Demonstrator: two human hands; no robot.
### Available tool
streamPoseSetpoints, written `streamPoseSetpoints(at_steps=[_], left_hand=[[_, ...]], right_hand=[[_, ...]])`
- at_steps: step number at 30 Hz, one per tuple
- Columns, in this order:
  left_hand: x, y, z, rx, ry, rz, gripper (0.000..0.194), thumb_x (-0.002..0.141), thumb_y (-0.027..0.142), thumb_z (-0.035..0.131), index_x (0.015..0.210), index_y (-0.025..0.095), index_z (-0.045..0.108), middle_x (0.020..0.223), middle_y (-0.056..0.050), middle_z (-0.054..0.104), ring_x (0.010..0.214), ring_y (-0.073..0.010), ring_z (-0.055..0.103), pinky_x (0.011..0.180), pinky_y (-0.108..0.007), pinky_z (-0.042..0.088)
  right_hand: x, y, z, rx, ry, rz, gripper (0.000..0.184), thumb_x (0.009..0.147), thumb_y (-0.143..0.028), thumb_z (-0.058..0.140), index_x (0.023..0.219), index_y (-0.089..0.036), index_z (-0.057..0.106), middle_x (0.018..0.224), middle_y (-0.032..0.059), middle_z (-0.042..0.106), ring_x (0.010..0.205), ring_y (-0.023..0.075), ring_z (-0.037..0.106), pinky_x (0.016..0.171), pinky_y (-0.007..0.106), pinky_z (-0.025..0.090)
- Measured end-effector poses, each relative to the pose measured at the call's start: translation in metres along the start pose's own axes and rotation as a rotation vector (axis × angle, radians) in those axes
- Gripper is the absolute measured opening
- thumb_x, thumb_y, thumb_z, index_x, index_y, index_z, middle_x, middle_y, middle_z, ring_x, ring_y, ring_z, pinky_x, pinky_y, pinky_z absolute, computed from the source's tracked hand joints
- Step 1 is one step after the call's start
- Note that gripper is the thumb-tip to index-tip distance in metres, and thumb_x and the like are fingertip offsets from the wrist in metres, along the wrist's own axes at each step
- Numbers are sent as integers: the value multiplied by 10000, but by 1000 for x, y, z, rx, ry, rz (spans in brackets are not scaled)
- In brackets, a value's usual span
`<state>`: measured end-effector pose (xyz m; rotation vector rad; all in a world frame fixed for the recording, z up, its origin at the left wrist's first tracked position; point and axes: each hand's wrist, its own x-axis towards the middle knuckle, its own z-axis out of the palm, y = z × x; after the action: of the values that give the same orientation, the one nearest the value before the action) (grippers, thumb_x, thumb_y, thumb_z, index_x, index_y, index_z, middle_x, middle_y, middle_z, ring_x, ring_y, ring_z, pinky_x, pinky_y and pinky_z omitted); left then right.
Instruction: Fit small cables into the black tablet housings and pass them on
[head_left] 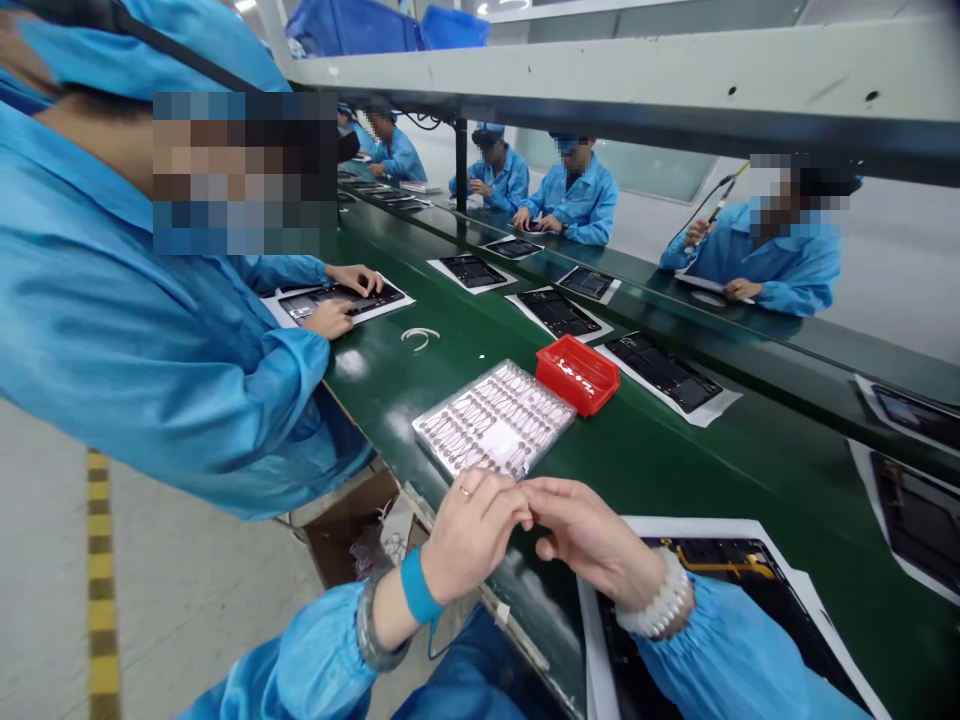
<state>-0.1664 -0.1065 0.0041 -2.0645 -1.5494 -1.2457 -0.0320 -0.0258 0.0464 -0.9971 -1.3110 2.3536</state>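
My left hand (472,530) and my right hand (589,535) meet fingertip to fingertip just above the near edge of the green conveyor belt (675,460). Both pinch together on something too small to make out. Just beyond them lies a clear tray (495,418) filled with rows of small ringed parts. A red plastic bin (577,373) stands behind that tray. Under my right forearm lies a dark open device (720,570) on a white sheet. My left wrist wears a blue strap, my right wrist a white beaded bracelet.
A co-worker in a blue gown stands close on the left, both hands on a device (341,300). More dark devices on white sheets (559,313) ride the belt. Several blue-gowned people sit across it. A cardboard box (352,535) sits below the belt edge.
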Motion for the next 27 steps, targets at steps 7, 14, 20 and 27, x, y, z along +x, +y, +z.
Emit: streamPoseSetpoints(at_steps=[7, 14, 20, 27], left_hand=[[5, -16, -1, 53, 19, -30, 190, 942, 133, 455, 1068, 158, 594, 966, -82, 649, 884, -184, 592, 793, -322, 503], [11, -22, 4, 30, 28, -130, 193, 965, 195, 417, 985, 157, 605, 924, -65, 684, 847, -161, 653, 798, -286, 528], [18, -19, 6, 27, -53, -226, 167, 933, 184, 430, 848, 180, 574, 787, -5, 653, 705, -121, 635, 676, -217, 503], [33, -39, 8, 178, -62, -282, 282, 853, 82, 415, 1071, 126, 589, 1106, -142, 628, 1029, -264, 585, 871, -402, 460]], right_hand=[[13, 0, -3, -500, 185, -231, 236, 706, -384, 628, 737, -151, 631, 600, -20, 556, 479, 72, 458, 405, 183, 345], [16, 6, -2, -728, 204, -408, 254, 804, -308, 479, 913, -162, 656, 643, -8, 588, 525, 104, 512, 499, 222, 406], [15, 11, -4, -943, 275, -637, 243, 835, -226, 451, 915, -208, 680, 913, 40, 689, 825, 168, 626, 762, 280, 456], [5, 2, -21, -644, 310, -270, 229, 735, -270, 515, 870, -157, 662, 594, -22, 575, 464, 98, 506, 467, 225, 384]])
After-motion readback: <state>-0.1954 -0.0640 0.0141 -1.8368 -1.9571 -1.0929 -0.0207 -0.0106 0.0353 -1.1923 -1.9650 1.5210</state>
